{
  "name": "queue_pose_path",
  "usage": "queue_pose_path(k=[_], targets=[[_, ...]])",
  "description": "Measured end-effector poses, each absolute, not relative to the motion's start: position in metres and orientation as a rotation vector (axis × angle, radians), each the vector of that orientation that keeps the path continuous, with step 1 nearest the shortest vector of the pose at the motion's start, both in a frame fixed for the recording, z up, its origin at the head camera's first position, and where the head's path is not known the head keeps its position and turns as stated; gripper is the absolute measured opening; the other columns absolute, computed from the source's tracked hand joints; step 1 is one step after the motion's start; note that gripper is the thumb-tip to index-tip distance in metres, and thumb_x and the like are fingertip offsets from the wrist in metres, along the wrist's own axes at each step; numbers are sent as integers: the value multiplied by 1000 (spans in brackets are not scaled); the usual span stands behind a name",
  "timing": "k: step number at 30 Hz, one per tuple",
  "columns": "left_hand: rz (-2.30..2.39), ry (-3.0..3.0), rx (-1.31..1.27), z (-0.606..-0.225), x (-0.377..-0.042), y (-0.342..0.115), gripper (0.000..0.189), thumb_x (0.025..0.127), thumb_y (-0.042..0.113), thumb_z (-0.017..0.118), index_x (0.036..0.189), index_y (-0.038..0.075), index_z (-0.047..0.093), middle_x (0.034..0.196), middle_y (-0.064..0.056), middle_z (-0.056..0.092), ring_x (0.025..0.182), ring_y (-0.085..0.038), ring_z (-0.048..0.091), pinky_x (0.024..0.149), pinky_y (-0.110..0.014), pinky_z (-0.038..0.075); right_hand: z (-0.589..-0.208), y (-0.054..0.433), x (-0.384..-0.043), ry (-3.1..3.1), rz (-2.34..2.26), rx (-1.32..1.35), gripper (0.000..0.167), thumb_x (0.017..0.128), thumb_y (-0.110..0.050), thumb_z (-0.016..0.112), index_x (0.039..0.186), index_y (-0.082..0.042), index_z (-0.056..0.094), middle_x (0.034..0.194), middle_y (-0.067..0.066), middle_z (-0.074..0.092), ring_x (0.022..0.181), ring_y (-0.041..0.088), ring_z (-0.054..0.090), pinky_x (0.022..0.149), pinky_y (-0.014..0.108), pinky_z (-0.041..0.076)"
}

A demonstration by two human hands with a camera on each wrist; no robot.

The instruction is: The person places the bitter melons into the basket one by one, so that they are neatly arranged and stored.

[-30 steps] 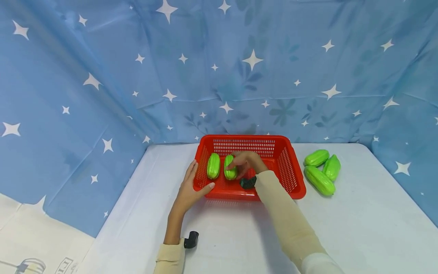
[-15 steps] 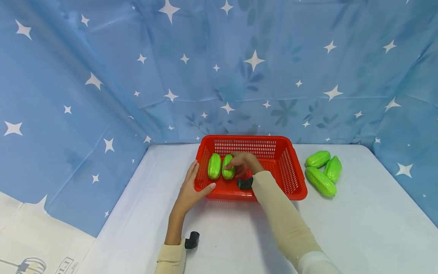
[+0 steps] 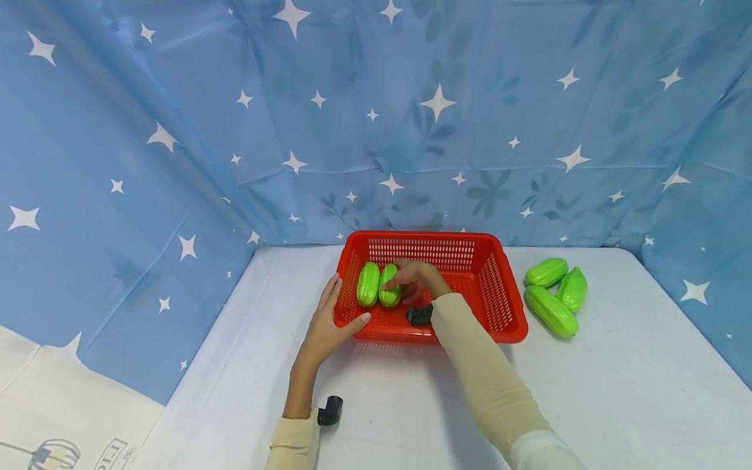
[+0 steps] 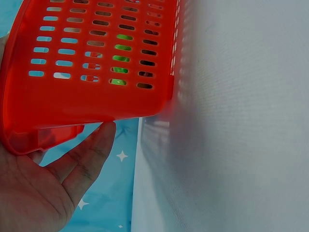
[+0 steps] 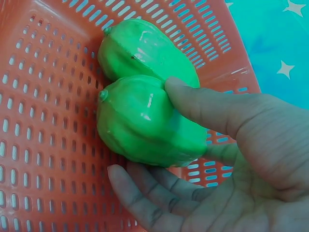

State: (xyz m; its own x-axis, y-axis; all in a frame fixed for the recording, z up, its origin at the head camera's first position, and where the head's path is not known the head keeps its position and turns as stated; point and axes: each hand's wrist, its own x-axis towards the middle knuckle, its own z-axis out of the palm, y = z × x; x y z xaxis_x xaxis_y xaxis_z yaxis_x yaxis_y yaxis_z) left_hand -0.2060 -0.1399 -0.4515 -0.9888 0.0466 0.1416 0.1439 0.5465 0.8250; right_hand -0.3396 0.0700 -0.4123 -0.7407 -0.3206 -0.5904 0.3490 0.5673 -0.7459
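Inside a red plastic basket (image 3: 512,326), two ridged green papayas lie side by side near the left end. My right hand (image 3: 414,277) grips the right-hand papaya (image 3: 388,295), thumb on top and fingers along its near side in the right wrist view. Its left side touches the other papaya (image 5: 145,46) there. My left hand (image 3: 323,329) rests at the basket's left front corner, its straight fingers (image 4: 94,159) against the outside of the left wall and its thumb over the front rim.
Three more green papayas (image 3: 551,311) lie close together on the white table (image 3: 634,365), right of the basket. A blue star-patterned curtain (image 3: 376,117) hangs behind. A black elbow-shaped piece (image 3: 331,411) sits at my left wrist.
My right hand has shifted the gripped papaya left, closing the gap to the other papaya. My left hand has stayed at the basket corner; the three papayas outside have not moved.
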Motion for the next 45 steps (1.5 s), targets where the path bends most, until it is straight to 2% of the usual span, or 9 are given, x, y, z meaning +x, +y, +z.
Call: queue_pose_path(k=[10,14,17,21,24,27,32,40,45], targets=[[-1451,-2669,-160,-451,-205,-139,98,80,55,72,157,23,21,161,17,15,148,-21,25,106,-56,43,-413,71,-336,2099,-1213,50,89,88,-19,71,157,-12,14,139,17,44,113,35,59,92,49,56],[-1450,-2662,-170,-450,-205,-139,100,79,57,72,157,22,21,162,14,15,148,-24,25,106,-57,43,-412,72,-337,2092,-1238,70,87,89,-19,71,156,-11,16,139,17,45,113,34,58,92,48,56],[-1454,-2663,-164,-451,-205,-139,99,80,54,73,157,21,21,162,14,15,149,-23,24,107,-57,42,-412,72,-338,2102,-1222,66,76,89,-20,70,151,-8,27,129,16,50,106,32,60,90,47,57],[-1454,-2673,-147,-452,-205,-140,97,81,51,73,157,21,21,161,17,15,149,-21,22,108,-57,40,-412,71,-338,2119,-1198,66,51,91,-20,69,132,-3,45,110,12,55,95,29,62,88,45,58],[-1446,-2674,-146,-454,-205,-141,99,80,54,73,157,21,21,161,17,15,149,-21,22,108,-57,40,-412,71,-338,2113,-1197,72,37,91,-19,69,119,-3,50,101,10,56,90,28,62,88,45,58],[-1438,-2674,-149,-455,-206,-141,102,78,60,71,157,22,21,161,18,15,149,-21,22,108,-57,41,-412,71,-337,2099,-1213,79,32,91,-18,69,113,-4,50,97,9,55,87,28,63,88,45,58],[-1434,-2672,-155,-455,-206,-141,103,77,62,71,157,22,21,161,17,15,149,-21,22,107,-56,42,-411,71,-336,2073,-1247,88,34,91,-16,69,115,-2,49,98,10,56,89,30,64,88,45,58],[-1429,-2677,-149,-453,-206,-139,103,77,62,71,157,22,21,161,17,15,150,-22,22,108,-57,41,-409,73,-336,2060,-1255,79,55,92,-18,67,136,0,40,110,14,56,99,34,63,89,47,57],[-1425,-2666,-162,-452,-206,-138,103,77,62,71,157,21,21,162,14,15,150,-23,22,108,-58,40,-406,77,-335,2074,-1222,44,45,93,-19,66,128,0,45,108,14,58,105,37,64,87,48,58]])
